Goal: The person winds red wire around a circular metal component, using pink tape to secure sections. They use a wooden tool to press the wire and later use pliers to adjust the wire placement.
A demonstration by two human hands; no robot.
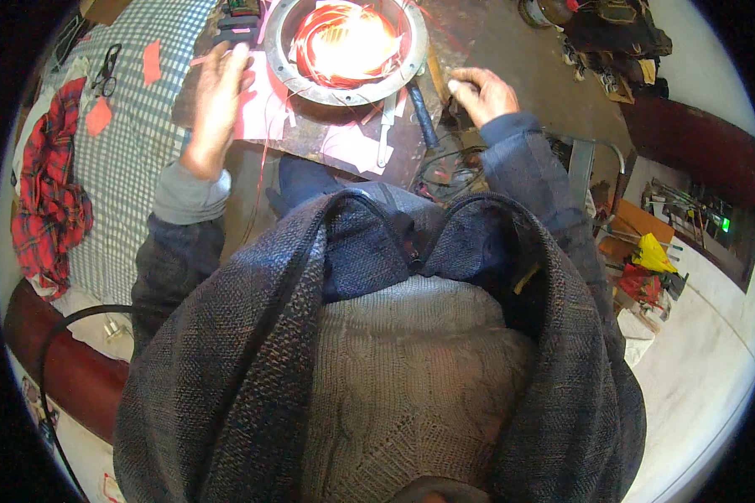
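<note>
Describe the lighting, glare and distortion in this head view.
Head view: strong glare blows out the middle of the round metal ring, washing out the red wires inside; the left hand and right hand are evenly lit; fisheye bending curves the edges, with a black rim around the picture.

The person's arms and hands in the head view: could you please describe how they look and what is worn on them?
Both hands, left and right, are bare, with no gloves. The left forearm has a grey cuff under a dark tweed-like jacket sleeve. The right forearm is covered by a dark blue-grey sleeve.
</note>
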